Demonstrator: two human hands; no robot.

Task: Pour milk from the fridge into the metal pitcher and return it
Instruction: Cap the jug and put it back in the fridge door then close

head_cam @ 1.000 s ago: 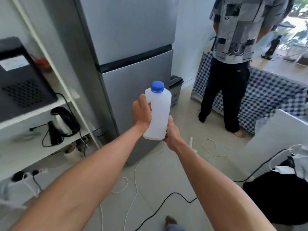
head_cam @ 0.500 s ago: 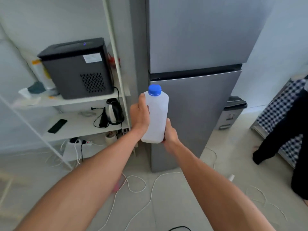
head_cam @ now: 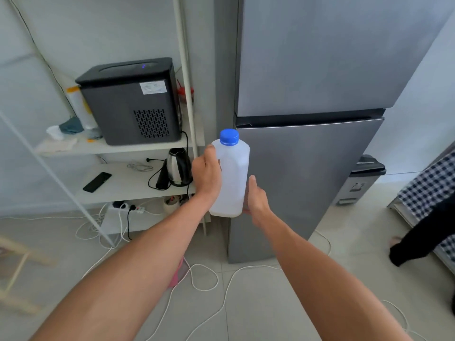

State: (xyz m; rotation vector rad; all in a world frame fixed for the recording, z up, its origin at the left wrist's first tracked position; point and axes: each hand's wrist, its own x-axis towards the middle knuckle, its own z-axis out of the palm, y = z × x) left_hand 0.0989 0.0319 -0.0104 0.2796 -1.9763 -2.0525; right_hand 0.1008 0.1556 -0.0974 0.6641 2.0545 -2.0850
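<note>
Milk bottle (head_cam: 231, 178) upright w/ blue cap (head_cam: 229, 137) on, held in front of closed fridge (head_cam: 307, 143). Left hand (head_cam: 206, 174) fingers curled round its side; right hand (head_cam: 256, 201) cups the base, fingers hidden.

I see a translucent white milk bottle (head_cam: 232, 178) with a bright blue cap (head_cam: 229, 137), set against a brushed silver-grey fridge (head_cam: 307, 99) with a dark band between its doors. On the white shelf (head_cam: 128, 183) sit a black appliance (head_cam: 130, 102) with a small blue light, a steel-and-black kettle (head_cam: 177, 169) and a black phone (head_cam: 97, 182). The bin (head_cam: 362, 179) looks grey with a black lid. White cables (head_cam: 204, 281) cross the pale floor tiles (head_cam: 258, 311). At far right hangs a navy-and-white checked cloth (head_cam: 428, 185).
</note>
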